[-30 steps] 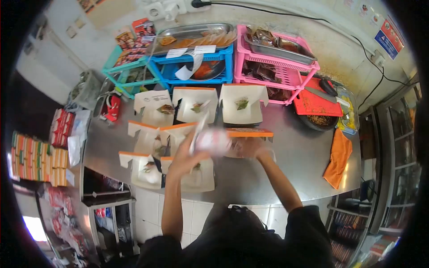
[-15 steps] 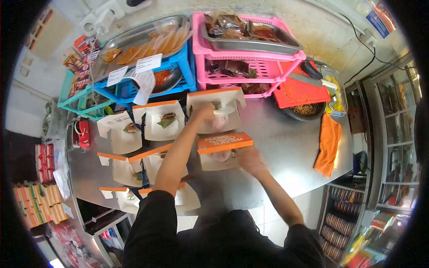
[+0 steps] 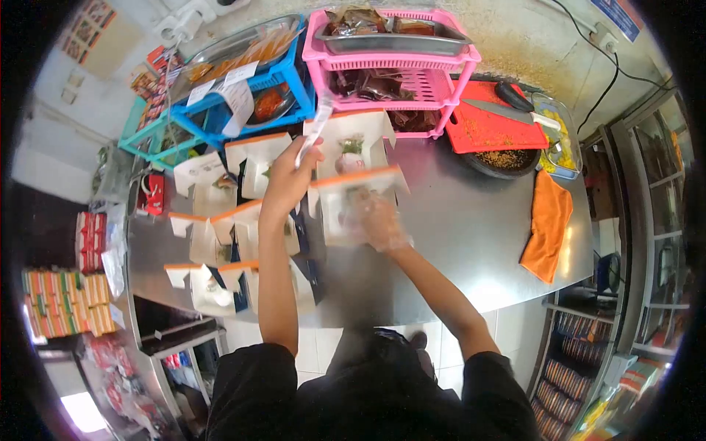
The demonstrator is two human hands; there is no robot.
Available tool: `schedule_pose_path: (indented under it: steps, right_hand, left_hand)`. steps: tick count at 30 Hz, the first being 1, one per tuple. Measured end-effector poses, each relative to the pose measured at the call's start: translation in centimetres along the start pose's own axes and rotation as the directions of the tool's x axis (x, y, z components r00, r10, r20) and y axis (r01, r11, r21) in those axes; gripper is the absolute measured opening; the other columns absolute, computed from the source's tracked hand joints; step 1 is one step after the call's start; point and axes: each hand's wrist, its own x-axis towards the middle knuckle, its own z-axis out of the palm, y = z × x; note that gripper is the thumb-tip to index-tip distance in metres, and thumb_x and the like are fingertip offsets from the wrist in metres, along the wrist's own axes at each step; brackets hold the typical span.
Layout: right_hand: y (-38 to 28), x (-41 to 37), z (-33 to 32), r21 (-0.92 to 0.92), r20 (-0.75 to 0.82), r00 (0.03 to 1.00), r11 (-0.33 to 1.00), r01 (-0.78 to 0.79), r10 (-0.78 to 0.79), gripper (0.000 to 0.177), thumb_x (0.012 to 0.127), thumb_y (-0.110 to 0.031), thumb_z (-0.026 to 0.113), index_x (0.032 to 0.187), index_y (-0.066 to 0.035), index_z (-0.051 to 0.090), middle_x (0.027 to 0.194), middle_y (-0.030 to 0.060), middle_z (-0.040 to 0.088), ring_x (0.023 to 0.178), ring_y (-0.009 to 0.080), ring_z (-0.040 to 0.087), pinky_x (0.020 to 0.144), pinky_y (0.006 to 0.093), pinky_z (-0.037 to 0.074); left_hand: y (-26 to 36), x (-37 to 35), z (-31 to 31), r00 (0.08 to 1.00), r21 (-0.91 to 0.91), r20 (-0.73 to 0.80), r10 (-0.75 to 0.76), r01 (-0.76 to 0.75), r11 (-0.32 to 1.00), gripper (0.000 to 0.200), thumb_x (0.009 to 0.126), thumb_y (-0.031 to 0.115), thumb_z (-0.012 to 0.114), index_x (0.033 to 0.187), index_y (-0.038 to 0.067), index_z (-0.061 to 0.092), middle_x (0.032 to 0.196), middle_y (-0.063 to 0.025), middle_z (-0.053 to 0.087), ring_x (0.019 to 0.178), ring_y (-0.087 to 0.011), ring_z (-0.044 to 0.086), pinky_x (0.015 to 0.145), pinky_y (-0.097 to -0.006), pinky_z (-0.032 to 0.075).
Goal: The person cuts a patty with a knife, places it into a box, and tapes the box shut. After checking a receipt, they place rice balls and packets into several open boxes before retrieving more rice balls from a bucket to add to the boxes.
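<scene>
My left hand (image 3: 289,178) is closed on a narrow white strip (image 3: 315,131) with faint print, tilted upward; blur hides what it is. Below it, several open cardboard boxes with orange edges stand in rows, such as the box (image 3: 215,192) at the left. My right hand (image 3: 381,222), apparently in a clear plastic glove, reaches into the nearest right-hand box (image 3: 334,234). Its fingers are blurred, and the contents there are partly hidden. Behind it, another open box (image 3: 371,126) holds green leaf and a small clear-wrapped portion (image 3: 350,162).
A pink rack (image 3: 397,59) with packets and a blue rack (image 3: 283,73) with trays stand at the back. At right, a knife (image 3: 507,112) lies on a red cutting board (image 3: 485,132) over a dark bowl (image 3: 504,163). An orange cloth (image 3: 546,228) hangs near the table edge (image 3: 507,301).
My left hand has left the back right box and moved left, now with the white strip. The nearer box's orange lid has swung up, and my right hand has moved left into that box.
</scene>
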Motion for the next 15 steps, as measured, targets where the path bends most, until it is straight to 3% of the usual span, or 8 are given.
schedule_pose_path:
  steps: [2, 5, 7, 10, 11, 12, 14, 15]
  right_hand:
    - [-3.9, 2.2, -2.9, -0.616, 0.511, 0.812, 0.779, 0.116, 0.283, 0.02, 0.079, -0.019, 0.053, 0.09, -0.005, 0.061, 0.087, 0.0168, 0.062, 0.08, 0.0322, 0.06, 0.071, 0.0406, 0.048]
    - [-2.4, -2.2, -4.6, -0.35, 0.311, 0.947, 0.916, 0.198, -0.086, 0.014, 0.082, -0.012, 0.052, 0.091, -0.004, 0.06, 0.079, 0.0132, 0.061, 0.069, 0.0262, 0.058, 0.062, 0.0355, 0.047]
    - [-10.0, -6.3, -11.2, -0.198, 0.474, 0.88, 0.97, 0.14, -0.031, 0.012, 0.082, -0.011, 0.053, 0.09, -0.005, 0.059, 0.077, 0.0119, 0.061, 0.068, 0.0228, 0.059, 0.063, 0.0351, 0.047]
    - [-11.5, -16.3, -16.8, -0.095, 0.74, 0.645, 0.98, -0.176, 0.188, 0.015, 0.082, -0.019, 0.052, 0.084, -0.006, 0.059, 0.073, 0.0166, 0.057, 0.071, 0.0343, 0.056, 0.065, 0.0391, 0.046]
    - [-10.2, -20.4, -18.0, -0.108, 0.778, 0.593, 0.974, -0.198, 0.206, 0.015, 0.082, -0.019, 0.052, 0.083, -0.006, 0.058, 0.073, 0.0162, 0.058, 0.071, 0.0333, 0.057, 0.064, 0.0387, 0.046]
    - [-5.2, -26.6, -18.7, -0.178, 0.82, 0.469, 0.925, -0.337, 0.328, 0.014, 0.083, -0.017, 0.053, 0.089, -0.006, 0.058, 0.074, 0.0128, 0.059, 0.072, 0.0237, 0.059, 0.065, 0.0326, 0.047]
    - [2.7, -34.7, -19.9, -0.366, 0.835, 0.19, 0.78, -0.508, 0.516, 0.017, 0.083, -0.017, 0.055, 0.096, -0.006, 0.058, 0.078, 0.0087, 0.063, 0.075, 0.0161, 0.062, 0.068, 0.0274, 0.049]
    - [5.3, -37.4, -21.1, -0.479, 0.806, 0.043, 0.693, -0.539, 0.591, 0.02, 0.083, -0.02, 0.056, 0.097, -0.007, 0.059, 0.082, 0.0081, 0.065, 0.077, 0.018, 0.062, 0.071, 0.0283, 0.05]
  left_hand:
    - [2.1, -6.7, 0.9, 0.991, -0.142, -0.097, -0.094, 0.08, 0.987, 0.032, 0.091, 0.028, 0.048, 0.11, 0.003, 0.055, 0.079, -0.0022, 0.058, 0.072, -0.0089, 0.051, 0.068, -0.0241, 0.043]
    - [2.3, -18.8, 2.8, 0.954, -0.265, -0.119, -0.277, 0.238, 0.934, 0.036, 0.091, 0.028, 0.049, 0.116, 0.001, 0.052, 0.081, 0.0006, 0.056, 0.072, -0.0063, 0.048, 0.067, -0.0212, 0.041]
    - [0.4, -28.0, 5.2, 0.914, -0.227, 0.055, -0.403, 0.404, 0.886, 0.038, 0.09, 0.028, 0.051, 0.117, 0.002, 0.051, 0.087, -0.0008, 0.056, 0.076, -0.0094, 0.049, 0.073, -0.0241, 0.041]
    - [-2.6, -39.8, 12.9, 0.813, -0.372, 0.45, -0.368, 0.546, 0.751, 0.039, 0.089, 0.031, 0.051, 0.118, 0.004, 0.051, 0.093, -0.0052, 0.058, 0.089, -0.0163, 0.053, 0.08, -0.0309, 0.043]
    - [-5.5, -43.9, 17.5, 0.743, -0.155, 0.57, -0.351, 0.517, 0.841, 0.043, 0.088, 0.03, 0.052, 0.123, 0.005, 0.048, 0.102, -0.006, 0.058, 0.098, -0.0175, 0.053, 0.084, -0.032, 0.042]
    - [-5.5, -47.0, 20.9, 0.778, -0.122, 0.628, -0.006, 0.106, 0.987, 0.043, 0.087, 0.027, 0.053, 0.122, 0.002, 0.046, 0.109, -0.008, 0.057, 0.103, -0.0199, 0.052, 0.086, -0.0327, 0.042]
    - [-6.5, -55.7, 29.2, 0.649, -0.494, 0.752, -0.116, 0.671, 0.553, 0.044, 0.084, 0.012, 0.047, 0.127, 0.002, 0.043, 0.122, -0.0125, 0.051, 0.114, -0.0215, 0.046, 0.098, -0.0361, 0.034]
    - [-7.1, -57.0, 30.7, 0.659, -0.518, 0.743, -0.116, 0.676, 0.524, 0.044, 0.084, 0.012, 0.047, 0.127, 0.002, 0.043, 0.122, -0.0125, 0.051, 0.114, -0.0215, 0.046, 0.098, -0.0361, 0.034]
